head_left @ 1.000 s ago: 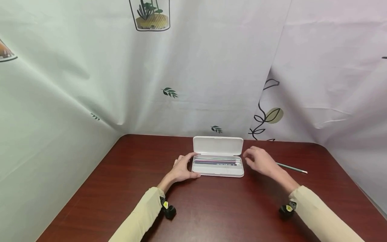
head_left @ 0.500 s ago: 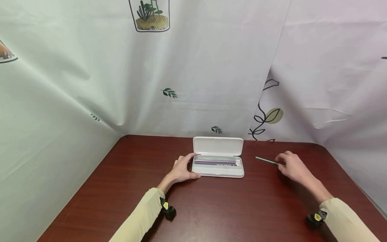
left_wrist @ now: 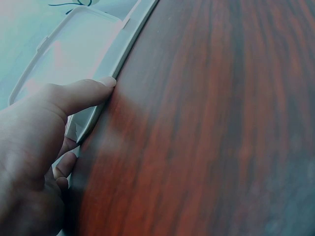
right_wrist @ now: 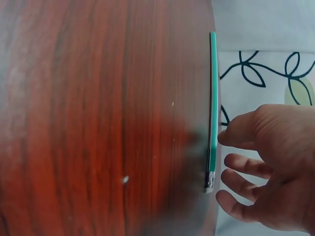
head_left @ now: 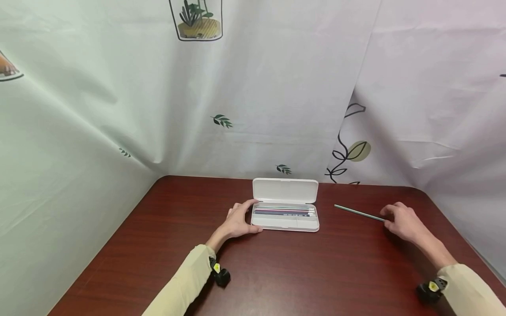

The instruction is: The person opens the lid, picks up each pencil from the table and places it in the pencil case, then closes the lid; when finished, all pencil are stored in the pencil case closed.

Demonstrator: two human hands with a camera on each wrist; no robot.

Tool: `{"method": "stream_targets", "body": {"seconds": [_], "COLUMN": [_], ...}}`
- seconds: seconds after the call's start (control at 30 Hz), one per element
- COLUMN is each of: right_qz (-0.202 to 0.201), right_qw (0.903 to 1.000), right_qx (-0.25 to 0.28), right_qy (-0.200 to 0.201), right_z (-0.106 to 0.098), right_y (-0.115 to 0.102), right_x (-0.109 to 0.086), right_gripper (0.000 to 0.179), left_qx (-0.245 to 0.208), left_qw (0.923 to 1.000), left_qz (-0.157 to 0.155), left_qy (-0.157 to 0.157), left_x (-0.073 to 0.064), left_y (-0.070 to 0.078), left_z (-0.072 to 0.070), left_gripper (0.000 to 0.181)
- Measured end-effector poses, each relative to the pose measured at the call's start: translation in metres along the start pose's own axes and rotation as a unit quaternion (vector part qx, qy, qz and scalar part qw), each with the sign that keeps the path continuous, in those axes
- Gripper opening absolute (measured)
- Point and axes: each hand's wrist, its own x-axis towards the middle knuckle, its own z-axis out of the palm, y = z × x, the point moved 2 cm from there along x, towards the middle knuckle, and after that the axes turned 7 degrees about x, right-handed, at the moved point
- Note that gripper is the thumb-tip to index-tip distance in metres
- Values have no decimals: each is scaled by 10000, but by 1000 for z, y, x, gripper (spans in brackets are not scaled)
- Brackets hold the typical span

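A white pencil case point(head_left: 306, 224) lies on the table with its lid point(head_left: 284, 191) raised at the back. Inside, several pencils point(head_left: 282, 211) lie side by side along the rear part. My left hand point(head_left: 236, 220) holds the case's left end, thumb on the front edge and fingers around the back corner; in the left wrist view the thumb point(left_wrist: 93, 93) presses on the rim. Right of the case, a green pencil point(right_wrist: 214, 98) lies on the table, eraser end to the right. My right hand point(head_left: 403, 223) hovers at that end, fingers loosely bent and not closed round it.
The dark red wooden table point(head_left: 276, 272) ends at the back against a pale printed cloth point(head_left: 276, 109), which also hangs at both sides. The raised lid stands close to this cloth.
My right hand has moved right, from beside the case along the green pencil to its eraser end, uncovering the rest of it. My left hand and the case have stayed put.
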Motion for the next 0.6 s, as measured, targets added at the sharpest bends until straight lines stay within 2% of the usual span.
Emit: {"method": "stream_targets", "body": {"seconds": [0.6], "right_qz": [231], "right_qw": [9997], "right_qx": [-32], "right_qy": [-64], "right_z": [3], "right_y": [5], "right_x": [-2], "right_gripper": [20], "left_qx": [-21], "left_qw": [10000], "left_qz": [12], "left_qy": [-27], "left_x": [0], "left_y": [0], "left_z": [0], "left_gripper": [88]}}
